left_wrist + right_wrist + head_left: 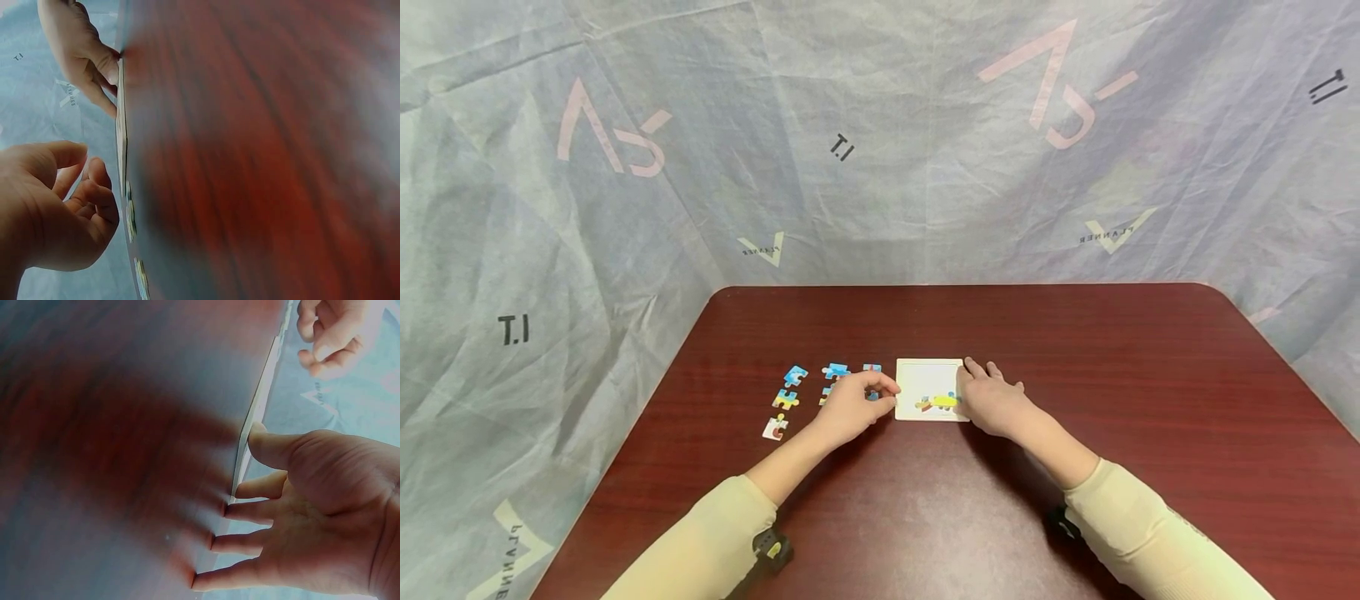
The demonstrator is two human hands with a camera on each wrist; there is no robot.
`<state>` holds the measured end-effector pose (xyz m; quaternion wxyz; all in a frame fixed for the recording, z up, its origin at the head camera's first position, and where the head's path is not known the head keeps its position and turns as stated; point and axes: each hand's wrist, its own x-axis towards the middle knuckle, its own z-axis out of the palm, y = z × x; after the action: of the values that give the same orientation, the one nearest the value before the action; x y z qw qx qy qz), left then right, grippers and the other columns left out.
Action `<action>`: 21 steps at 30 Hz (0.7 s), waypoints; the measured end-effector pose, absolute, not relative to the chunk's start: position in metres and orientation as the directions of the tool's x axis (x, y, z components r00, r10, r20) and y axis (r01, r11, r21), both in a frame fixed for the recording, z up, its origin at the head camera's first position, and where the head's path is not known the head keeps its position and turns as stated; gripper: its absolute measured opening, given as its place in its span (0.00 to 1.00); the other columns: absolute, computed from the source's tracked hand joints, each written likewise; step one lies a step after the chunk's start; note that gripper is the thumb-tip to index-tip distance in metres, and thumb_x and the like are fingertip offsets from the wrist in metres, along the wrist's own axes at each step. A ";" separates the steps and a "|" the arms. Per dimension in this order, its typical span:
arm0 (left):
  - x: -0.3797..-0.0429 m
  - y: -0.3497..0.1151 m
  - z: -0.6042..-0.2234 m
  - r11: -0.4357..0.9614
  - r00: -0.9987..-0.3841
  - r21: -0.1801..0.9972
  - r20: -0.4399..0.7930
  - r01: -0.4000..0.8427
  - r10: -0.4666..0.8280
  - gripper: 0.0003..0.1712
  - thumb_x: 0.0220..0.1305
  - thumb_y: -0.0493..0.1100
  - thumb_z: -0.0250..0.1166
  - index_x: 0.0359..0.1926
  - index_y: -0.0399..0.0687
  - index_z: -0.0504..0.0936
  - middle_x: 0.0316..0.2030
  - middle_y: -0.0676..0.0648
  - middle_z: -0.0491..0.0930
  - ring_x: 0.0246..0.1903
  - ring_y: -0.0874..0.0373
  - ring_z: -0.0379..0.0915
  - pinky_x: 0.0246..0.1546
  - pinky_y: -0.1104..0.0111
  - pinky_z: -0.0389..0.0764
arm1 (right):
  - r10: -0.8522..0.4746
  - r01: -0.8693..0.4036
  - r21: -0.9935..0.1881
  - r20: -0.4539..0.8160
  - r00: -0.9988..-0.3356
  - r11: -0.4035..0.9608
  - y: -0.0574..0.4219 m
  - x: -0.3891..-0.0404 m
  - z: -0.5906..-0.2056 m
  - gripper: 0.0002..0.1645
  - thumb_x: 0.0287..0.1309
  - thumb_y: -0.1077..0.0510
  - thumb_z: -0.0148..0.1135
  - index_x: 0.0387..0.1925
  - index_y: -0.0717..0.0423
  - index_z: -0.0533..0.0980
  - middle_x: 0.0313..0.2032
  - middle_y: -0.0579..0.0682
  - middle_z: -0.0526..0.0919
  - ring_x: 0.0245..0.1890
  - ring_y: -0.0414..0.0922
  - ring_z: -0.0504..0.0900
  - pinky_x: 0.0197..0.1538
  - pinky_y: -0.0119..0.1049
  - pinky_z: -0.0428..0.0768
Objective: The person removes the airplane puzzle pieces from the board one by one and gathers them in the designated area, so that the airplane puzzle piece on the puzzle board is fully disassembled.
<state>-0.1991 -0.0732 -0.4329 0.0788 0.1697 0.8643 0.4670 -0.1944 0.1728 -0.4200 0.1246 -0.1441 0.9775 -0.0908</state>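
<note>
A pale, shallow puzzle tray (928, 379) lies on the table between the two hands. Along its lower side shows a colourful strip with a yellow shape (945, 402). My left hand (853, 406) hovers at the tray's left edge with loosely bent fingers; nothing shows between them in the left wrist view (69, 206). Spread out at the tray's right side, my right hand (996, 402) sets its fingertips down on the tabletop, while its thumb (269, 447) rests on the tray's rim. Jigsaw pieces (836, 371) lie near the left hand, some partly hidden by it.
Further left, a column of loose jigsaw pieces holds a blue one (795, 376), a yellow-and-blue one (786, 400) and a white-and-red one (775, 428). The dark red wooden table (1075, 333) reaches back to a grey printed cloth (880, 192).
</note>
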 end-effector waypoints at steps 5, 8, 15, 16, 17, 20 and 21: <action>-0.200 -0.065 -0.431 0.508 -0.921 0.830 0.017 0.230 0.389 0.07 0.66 0.36 0.68 0.44 0.43 0.86 0.32 0.52 0.82 0.21 0.60 0.73 0.22 0.69 0.72 | -0.309 -0.264 -0.214 -0.214 -0.927 0.940 0.173 -0.194 -0.420 0.38 0.72 0.53 0.61 0.72 0.69 0.61 0.74 0.68 0.56 0.70 0.73 0.57 0.54 0.78 0.66; -0.201 -0.059 -0.432 0.515 -0.916 0.823 0.016 0.239 0.400 0.07 0.65 0.36 0.68 0.44 0.44 0.86 0.31 0.53 0.82 0.22 0.60 0.74 0.23 0.70 0.73 | -0.305 -0.260 -0.211 -0.220 -0.927 0.942 0.173 -0.194 -0.419 0.38 0.72 0.52 0.61 0.73 0.68 0.61 0.74 0.68 0.56 0.71 0.73 0.57 0.54 0.78 0.66; -0.203 -0.047 -0.435 0.542 -0.909 0.794 0.032 0.276 0.416 0.06 0.64 0.38 0.69 0.42 0.46 0.87 0.30 0.56 0.81 0.24 0.59 0.70 0.24 0.70 0.70 | -0.302 -0.261 -0.205 -0.200 -0.932 0.943 0.172 -0.195 -0.421 0.37 0.70 0.53 0.62 0.71 0.68 0.63 0.73 0.68 0.58 0.70 0.73 0.59 0.53 0.78 0.68; -0.204 -0.045 -0.435 0.548 -0.909 0.789 0.033 0.279 0.415 0.06 0.64 0.38 0.70 0.42 0.47 0.87 0.30 0.57 0.80 0.23 0.60 0.69 0.24 0.70 0.69 | -0.301 -0.262 -0.203 -0.196 -0.933 0.943 0.172 -0.195 -0.421 0.36 0.70 0.53 0.63 0.70 0.68 0.63 0.73 0.68 0.59 0.69 0.73 0.59 0.52 0.78 0.68; -0.204 -0.044 -0.436 0.551 -0.909 0.785 0.036 0.284 0.416 0.06 0.64 0.38 0.70 0.42 0.47 0.87 0.30 0.57 0.80 0.22 0.61 0.68 0.24 0.70 0.69 | -0.300 -0.261 -0.202 -0.192 -0.934 0.944 0.172 -0.195 -0.421 0.36 0.70 0.53 0.63 0.70 0.68 0.64 0.73 0.68 0.59 0.69 0.73 0.59 0.52 0.78 0.68; -0.206 -0.040 -0.437 0.557 -0.909 0.782 0.029 0.279 0.415 0.05 0.64 0.39 0.71 0.41 0.48 0.87 0.30 0.58 0.80 0.20 0.63 0.66 0.24 0.70 0.69 | -0.299 -0.262 -0.199 -0.187 -0.936 0.945 0.173 -0.195 -0.421 0.36 0.70 0.53 0.63 0.70 0.68 0.64 0.73 0.68 0.60 0.69 0.73 0.60 0.52 0.78 0.69; -0.206 -0.039 -0.437 0.555 -0.910 0.786 0.023 0.273 0.415 0.05 0.63 0.39 0.71 0.41 0.48 0.86 0.30 0.58 0.80 0.20 0.63 0.66 0.23 0.69 0.69 | -0.299 -0.262 -0.198 -0.187 -0.936 0.945 0.173 -0.195 -0.421 0.36 0.70 0.53 0.63 0.70 0.69 0.64 0.73 0.68 0.60 0.69 0.73 0.60 0.52 0.78 0.69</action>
<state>-0.2058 -0.0395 -0.4369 0.0828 0.1957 0.8779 0.4291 -0.1948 0.1727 -0.4211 0.1078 -0.1430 0.9801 -0.0853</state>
